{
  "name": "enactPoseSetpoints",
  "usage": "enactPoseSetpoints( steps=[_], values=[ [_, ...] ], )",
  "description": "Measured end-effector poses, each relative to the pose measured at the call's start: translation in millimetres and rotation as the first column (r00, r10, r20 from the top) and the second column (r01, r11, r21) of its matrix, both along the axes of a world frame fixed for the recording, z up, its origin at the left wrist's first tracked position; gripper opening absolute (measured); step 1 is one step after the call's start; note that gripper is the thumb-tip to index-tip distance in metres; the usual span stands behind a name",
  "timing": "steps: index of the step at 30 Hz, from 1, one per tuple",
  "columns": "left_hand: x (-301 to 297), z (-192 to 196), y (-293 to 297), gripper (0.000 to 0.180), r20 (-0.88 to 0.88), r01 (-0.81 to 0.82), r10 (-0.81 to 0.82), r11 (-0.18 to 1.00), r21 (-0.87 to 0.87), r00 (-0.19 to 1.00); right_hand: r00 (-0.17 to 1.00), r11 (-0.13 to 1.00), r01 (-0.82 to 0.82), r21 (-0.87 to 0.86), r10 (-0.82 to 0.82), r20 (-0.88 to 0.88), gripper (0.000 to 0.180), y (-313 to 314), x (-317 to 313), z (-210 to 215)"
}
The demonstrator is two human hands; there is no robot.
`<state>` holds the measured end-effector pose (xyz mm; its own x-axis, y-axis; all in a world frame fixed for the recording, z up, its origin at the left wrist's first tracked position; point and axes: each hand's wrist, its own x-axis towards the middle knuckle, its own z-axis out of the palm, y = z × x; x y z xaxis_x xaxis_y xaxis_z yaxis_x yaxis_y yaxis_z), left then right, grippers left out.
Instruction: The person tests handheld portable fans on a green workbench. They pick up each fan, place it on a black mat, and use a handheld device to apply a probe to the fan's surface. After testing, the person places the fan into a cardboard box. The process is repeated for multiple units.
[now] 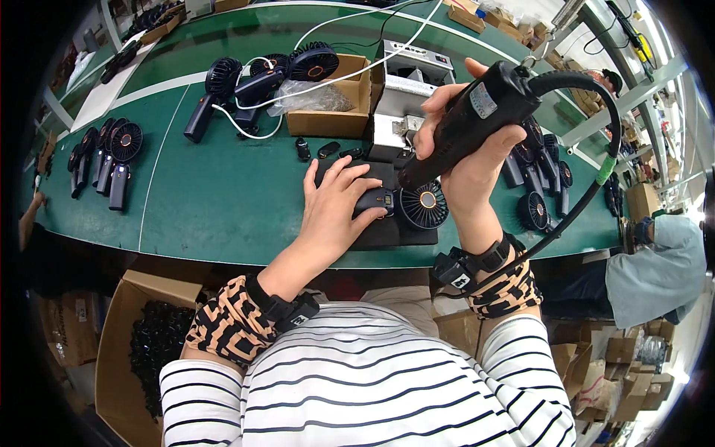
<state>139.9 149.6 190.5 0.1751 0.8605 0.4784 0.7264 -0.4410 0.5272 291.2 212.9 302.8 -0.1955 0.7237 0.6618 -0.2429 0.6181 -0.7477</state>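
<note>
Overhead view of a green surface (pixel 223 201), seen from the head of a seated person in a striped top. At centre, a small dark handheld fan (pixel 406 203) lying flat on a black mat (pixel 387 232), round grille toward the right. Left hand (pixel 335 205) spread open, palm down, fingers pressing on the handle of the fan, gripping nothing. Right hand (pixel 465 149) closed tightly round a black electric screwdriver (pixel 469 119), held tilted just above the fan, tip pointing down toward the handle; exact contact of tip and fan not clear. Thick black cable (pixel 603 160) arching from the top of the screwdriver, curving right of the fan and down past the right wrist. Beyond the fan, a small cardboard box (pixel 328 119) with a clear plastic bag inside, and a grey metal device (pixel 406 93). Far left of the fan, a row of finished fans (pixel 112 160) lying side by side. More fans (pixel 540 179) close to the right of the fan
</note>
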Motion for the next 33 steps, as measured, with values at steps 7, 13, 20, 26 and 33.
enactPoseSetpoints(
  steps=[7,13,20,26,33],
  values=[
    [1,3,-2,0.04,-0.014,-0.001,0.0,0.999,-0.052,1.0,0.999,0.997,0.028,-0.076,-0.029,-0.014,0.1,6,-2,-22],
    [-1,-4,0,0.04,-0.007,-0.009,0.008,0.999,-0.031,1.0,0.999,1.0,0.008,-0.027,-0.009,-0.043,0.1,5,1,-11],
    [1,1,-2,0.039,-0.011,-0.013,0.012,0.999,-0.042,1.0,0.999,0.997,0.042,-0.063,-0.043,-0.022,0.101,1,-3,-18],
    [1,-1,-2,0.04,-0.012,-0.018,0.017,0.999,-0.041,1.0,0.998,0.996,0.059,-0.059,-0.061,-0.026,0.101,3,-3,-17],
    [1,0,-2,0.042,0.017,-0.024,0.023,0.999,0.029,1.0,0.999,0.999,0.028,-0.035,-0.029,-0.043,0.102,-1,-4,-7]
  ],
)
